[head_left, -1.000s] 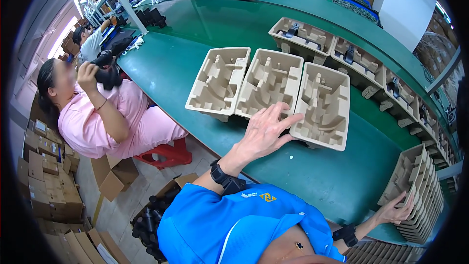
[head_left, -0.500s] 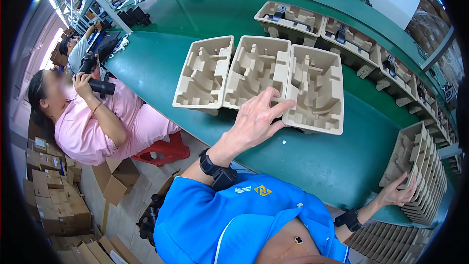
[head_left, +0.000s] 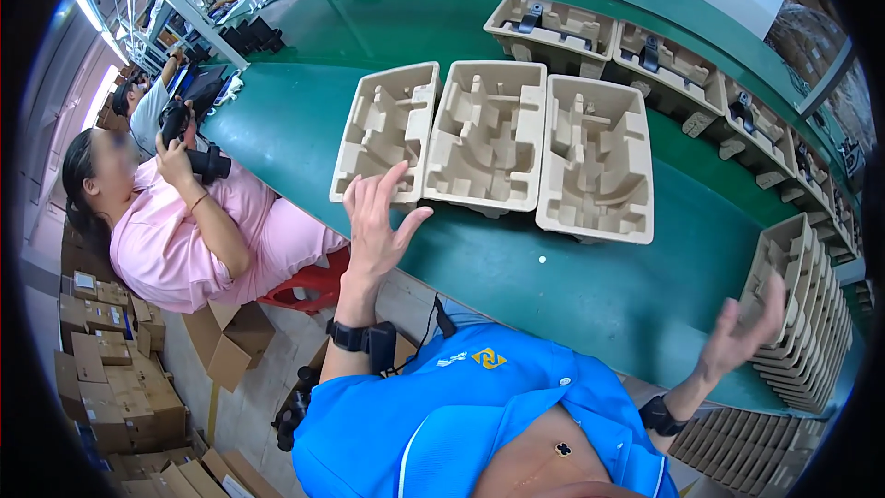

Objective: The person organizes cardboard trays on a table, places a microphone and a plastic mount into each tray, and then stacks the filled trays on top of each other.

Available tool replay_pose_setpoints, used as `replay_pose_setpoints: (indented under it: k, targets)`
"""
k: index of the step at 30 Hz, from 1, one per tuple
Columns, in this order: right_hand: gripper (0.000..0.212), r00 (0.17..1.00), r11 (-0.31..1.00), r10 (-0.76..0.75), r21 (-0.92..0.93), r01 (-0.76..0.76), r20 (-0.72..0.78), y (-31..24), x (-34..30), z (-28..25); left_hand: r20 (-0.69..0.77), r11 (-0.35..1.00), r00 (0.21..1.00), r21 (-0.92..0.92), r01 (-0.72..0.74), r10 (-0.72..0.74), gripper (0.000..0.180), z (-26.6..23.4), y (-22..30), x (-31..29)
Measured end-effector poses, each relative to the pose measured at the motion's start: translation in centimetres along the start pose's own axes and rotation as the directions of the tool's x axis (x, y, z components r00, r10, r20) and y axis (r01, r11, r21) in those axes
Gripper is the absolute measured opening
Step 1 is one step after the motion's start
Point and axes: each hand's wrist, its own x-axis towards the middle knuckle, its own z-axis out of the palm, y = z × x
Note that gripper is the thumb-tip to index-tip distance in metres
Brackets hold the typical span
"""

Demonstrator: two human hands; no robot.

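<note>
Three beige molded-pulp trays stand side by side on the green table: a left tray (head_left: pixel 387 134), a middle tray (head_left: pixel 489 138) and a right tray (head_left: pixel 595 161). Their compartments hold nothing I can see. My left hand (head_left: pixel 376 226), fingers spread, is at the near edge of the left tray; whether it touches the rim I cannot tell. My right hand (head_left: pixel 745 337) is blurred, with fingers apart, in front of a tall stack of the same trays (head_left: pixel 797 314) at the right. It holds nothing visible.
Behind, a curved row of trays (head_left: pixel 659 65) with black parts runs along the green table (head_left: pixel 590 290). A co-worker in pink (head_left: pixel 198 231) sits at the left, holding a black cylindrical device (head_left: pixel 205 161). Cardboard boxes (head_left: pixel 129 378) lie on the floor at lower left.
My left hand has moved left, from between the middle and right trays to the left tray. My right hand has come away from the stack's near edge and lifted slightly.
</note>
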Motion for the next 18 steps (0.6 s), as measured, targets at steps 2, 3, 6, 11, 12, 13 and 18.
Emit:
replay_pose_setpoints:
  k: [2,3,6,11,12,13,18]
  targets:
    - [0.059,0.889,0.984,-0.140,-0.037,0.173,0.435,-4.3,2.3,2.2,0.044,1.000,0.999,0.019,-0.001,0.000,0.051,0.7,-1.8,-0.5]
    - [0.062,0.836,0.980,-0.181,0.019,0.201,0.518,-5.5,2.8,3.8,0.048,1.000,0.999,0.018,-0.001,0.000,0.051,0.5,-2.7,-0.5]
    - [0.067,0.745,0.980,-0.197,0.118,0.158,0.638,-6.7,3.9,7.5,0.081,0.997,0.996,0.059,-0.044,0.039,0.045,-0.4,-5.8,0.6]
    - [0.068,0.663,0.982,-0.076,0.171,-0.080,0.745,-6.1,3.6,10.3,0.060,0.993,0.992,0.044,-0.114,0.111,0.040,-0.6,-9.7,1.7]
    - [0.068,0.665,0.983,-0.074,0.167,-0.077,0.743,-6.3,3.7,10.6,0.046,0.993,0.993,0.050,-0.110,0.108,0.039,-0.6,-10.4,2.2]
    - [0.065,0.662,0.977,-0.049,0.174,-0.124,0.748,-6.6,3.6,10.7,0.034,0.993,0.994,0.054,-0.103,0.101,0.039,-0.5,-10.9,2.4]
    - [0.056,0.675,0.956,-0.020,0.213,-0.204,0.737,-7.6,3.0,11.0,0.028,0.991,0.992,-0.064,-0.120,0.122,0.038,0.3,-9.7,2.8]
